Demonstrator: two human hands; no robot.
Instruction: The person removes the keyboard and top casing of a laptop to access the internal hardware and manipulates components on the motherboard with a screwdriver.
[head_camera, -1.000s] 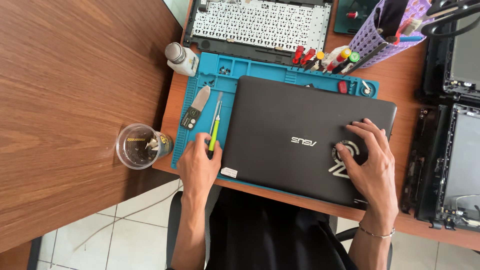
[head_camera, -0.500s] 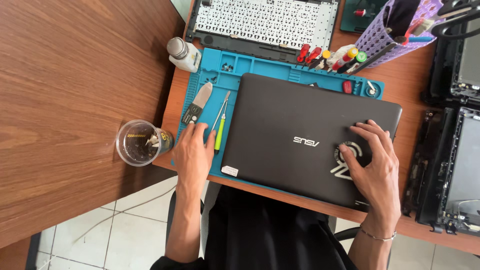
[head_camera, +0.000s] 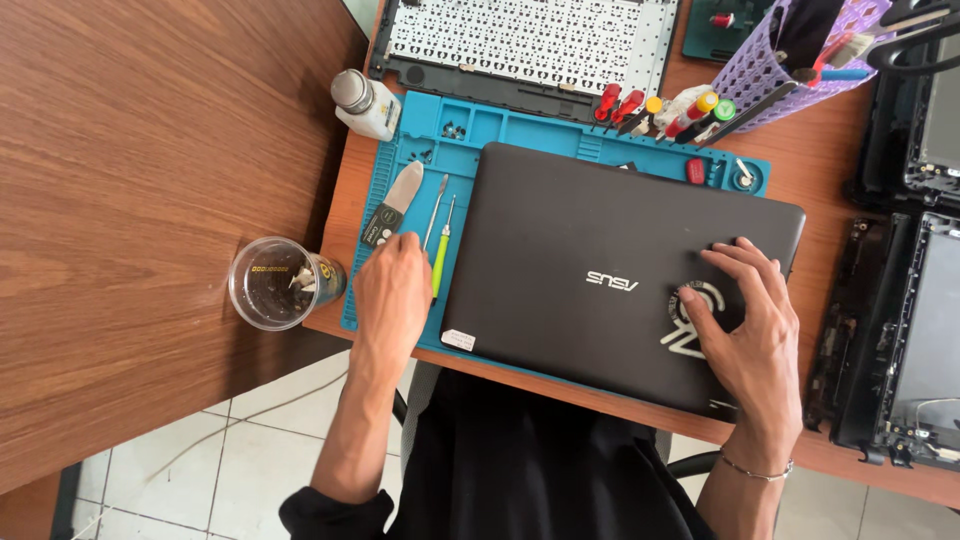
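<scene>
A closed dark grey laptop (head_camera: 600, 250) lies on a blue work mat (head_camera: 520, 125). My right hand (head_camera: 745, 315) rests flat on the lid's right part, fingers spread, holding nothing. My left hand (head_camera: 392, 295) lies on the mat's left strip, fingers loosely curled and touching the handle end of a black-handled flat pry tool (head_camera: 392, 205). Beside it lie a thin metal pick (head_camera: 436, 208) and a green-handled screwdriver (head_camera: 441, 258). Whether the fingers grip anything is not visible.
A clear plastic cup (head_camera: 275, 283) stands left of the mat. A small white bottle (head_camera: 364, 103) sits at the mat's top left corner, a keyboard panel (head_camera: 530, 40) behind it. A purple basket (head_camera: 790, 55) holds tools; red-handled screwdrivers (head_camera: 615, 103) lie nearby. Dismantled laptop parts (head_camera: 915, 290) lie at the right.
My left hand slid left off the green-handled screwdriver toward the black-handled pry tool. My right hand stayed on the lid.
</scene>
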